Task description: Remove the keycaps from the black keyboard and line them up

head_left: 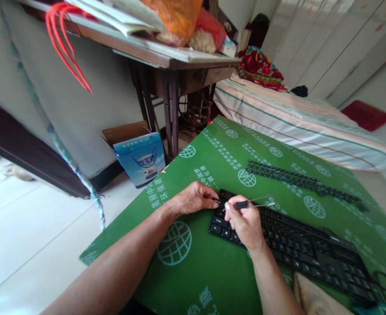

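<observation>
A black keyboard lies at a slant on the green tabletop, several keys in place at its near left corner. At its upper left corner, my left hand is closed, thumb and forefinger pinching a small black keycap. My right hand rests over the left part of the keyboard, its fingers closed on a wire keycap puller. The puller has a black handle, and its two thin wire prongs point right, away from my left hand. My right fingers hide the keys beneath them.
Rows of loose black keycaps lie beyond the keyboard on the green table. A tan cloth sits at the near right. A blue box stands on the floor beside the table, below a wooden desk. A bed is behind.
</observation>
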Available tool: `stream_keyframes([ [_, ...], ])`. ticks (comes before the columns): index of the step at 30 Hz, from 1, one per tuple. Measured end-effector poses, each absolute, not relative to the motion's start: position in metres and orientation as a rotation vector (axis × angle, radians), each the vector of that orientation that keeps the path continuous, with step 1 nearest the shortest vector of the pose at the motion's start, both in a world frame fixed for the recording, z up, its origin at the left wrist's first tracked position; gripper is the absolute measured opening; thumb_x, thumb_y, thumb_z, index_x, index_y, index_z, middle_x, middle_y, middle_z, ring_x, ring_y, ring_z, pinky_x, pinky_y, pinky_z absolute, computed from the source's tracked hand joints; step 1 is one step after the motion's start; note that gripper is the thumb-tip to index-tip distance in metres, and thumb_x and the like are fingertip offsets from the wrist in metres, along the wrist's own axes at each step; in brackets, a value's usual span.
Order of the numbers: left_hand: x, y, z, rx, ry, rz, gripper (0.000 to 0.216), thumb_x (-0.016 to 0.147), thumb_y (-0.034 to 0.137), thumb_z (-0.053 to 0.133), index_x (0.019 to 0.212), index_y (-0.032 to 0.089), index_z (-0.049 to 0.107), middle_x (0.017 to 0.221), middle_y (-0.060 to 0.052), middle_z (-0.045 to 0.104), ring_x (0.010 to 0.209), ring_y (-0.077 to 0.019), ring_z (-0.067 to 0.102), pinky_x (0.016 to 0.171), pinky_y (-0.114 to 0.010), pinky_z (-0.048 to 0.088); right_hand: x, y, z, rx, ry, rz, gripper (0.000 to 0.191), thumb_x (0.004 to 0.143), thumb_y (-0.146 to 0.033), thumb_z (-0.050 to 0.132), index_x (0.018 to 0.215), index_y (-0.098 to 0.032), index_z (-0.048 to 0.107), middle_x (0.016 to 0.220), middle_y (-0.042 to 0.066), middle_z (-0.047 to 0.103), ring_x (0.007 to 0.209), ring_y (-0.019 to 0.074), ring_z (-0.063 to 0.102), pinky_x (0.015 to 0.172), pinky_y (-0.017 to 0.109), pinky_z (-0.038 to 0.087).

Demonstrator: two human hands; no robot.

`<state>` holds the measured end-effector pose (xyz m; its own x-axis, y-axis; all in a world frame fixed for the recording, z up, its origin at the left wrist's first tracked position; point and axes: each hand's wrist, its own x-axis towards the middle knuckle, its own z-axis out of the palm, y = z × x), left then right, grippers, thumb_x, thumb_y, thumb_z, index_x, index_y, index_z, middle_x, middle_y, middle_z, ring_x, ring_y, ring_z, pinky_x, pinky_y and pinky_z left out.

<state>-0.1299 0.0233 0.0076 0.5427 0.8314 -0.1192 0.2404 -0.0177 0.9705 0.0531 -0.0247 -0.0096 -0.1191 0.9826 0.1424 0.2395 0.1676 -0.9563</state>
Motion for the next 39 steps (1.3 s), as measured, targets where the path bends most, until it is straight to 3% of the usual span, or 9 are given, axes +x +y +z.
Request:
stream_keyframes([
  [6, -0.130, 0.025, 0.004, 1.424, 0.893, 0.745, 0.020, 0.066, 0.024, 0.068, 0.082, 0.011, 0.071, 0.068, 0.001, 0.068, 0.059, -0.0096, 0.055, 0.063, -0.022, 0.042, 0.052, -0.025, -0.009, -1.143, -1.358, 1.124, 0.020, 0.083, -0.035, 0.055, 0.075, -0.017, 0.050, 0.055, -0.004, 0.055, 0.038, 0.0053, 0.041, 0.038, 0.018, 0.034],
  [14, -0.127, 0.022, 0.007, 1.226, 0.906, 0.782, 0.027, 0.063, 0.026, 0.073, 0.085, 0.011, 0.072, 0.065, 0.000, 0.066, 0.052, -0.0070, 0.050, 0.052, -0.020, 0.039, 0.057, -0.024, -0.005, -1.006, -1.252, 1.096, 0.018, 0.082, -0.033, 0.058, 0.077, -0.017, 0.051, 0.059, -0.002, 0.059, 0.040, 0.0059, 0.045, 0.039, 0.017, 0.034],
  [19, -0.126, 0.023, 0.006, 1.099, 0.834, 0.836, 0.029, 0.065, 0.030, 0.075, 0.084, 0.009, 0.071, 0.064, -0.003, 0.067, 0.050, -0.0075, 0.050, 0.050, -0.021, 0.039, 0.061, -0.024, 0.004, -1.056, -1.273, 0.989, 0.029, 0.085, -0.042, 0.050, 0.075, -0.016, 0.055, 0.060, 0.000, 0.059, 0.041, 0.0071, 0.046, 0.039, 0.019, 0.035],
  [25, -0.124, 0.024, 0.004, 0.916, 0.706, 0.879, 0.028, 0.067, 0.033, 0.074, 0.074, 0.007, 0.071, 0.060, -0.005, 0.066, 0.046, -0.0063, 0.049, 0.045, -0.020, 0.035, 0.068, -0.024, 0.013, -1.242, -1.383, 0.849, 0.041, 0.088, -0.049, 0.040, 0.085, -0.014, 0.062, 0.064, 0.003, 0.060, 0.047, 0.0095, 0.050, 0.045, 0.021, 0.042],
  [31, -0.123, 0.023, 0.004, 0.829, 0.650, 0.904, 0.030, 0.065, 0.033, 0.075, 0.077, 0.006, 0.070, 0.058, -0.005, 0.066, 0.045, -0.0068, 0.050, 0.045, -0.020, 0.036, 0.074, -0.029, 0.027, -1.331, -1.613, 0.669, 0.037, 0.088, -0.046, 0.042, 0.086, -0.017, 0.065, 0.063, 0.002, 0.059, 0.054, 0.0120, 0.054, 0.055, 0.024, 0.046],
  [39, -0.123, 0.023, 0.003, 0.706, 0.584, 0.871, 0.028, 0.070, 0.030, 0.072, 0.079, 0.004, 0.069, 0.059, -0.006, 0.065, 0.043, -0.0052, 0.050, 0.046, -0.018, 0.038, 0.091, -0.034, 0.019, -1.312, -1.462, 0.916, 0.039, 0.087, -0.049, 0.045, 0.085, -0.015, 0.063, 0.066, 0.003, 0.060, 0.048, 0.0101, 0.050, 0.045, 0.021, 0.042],
])
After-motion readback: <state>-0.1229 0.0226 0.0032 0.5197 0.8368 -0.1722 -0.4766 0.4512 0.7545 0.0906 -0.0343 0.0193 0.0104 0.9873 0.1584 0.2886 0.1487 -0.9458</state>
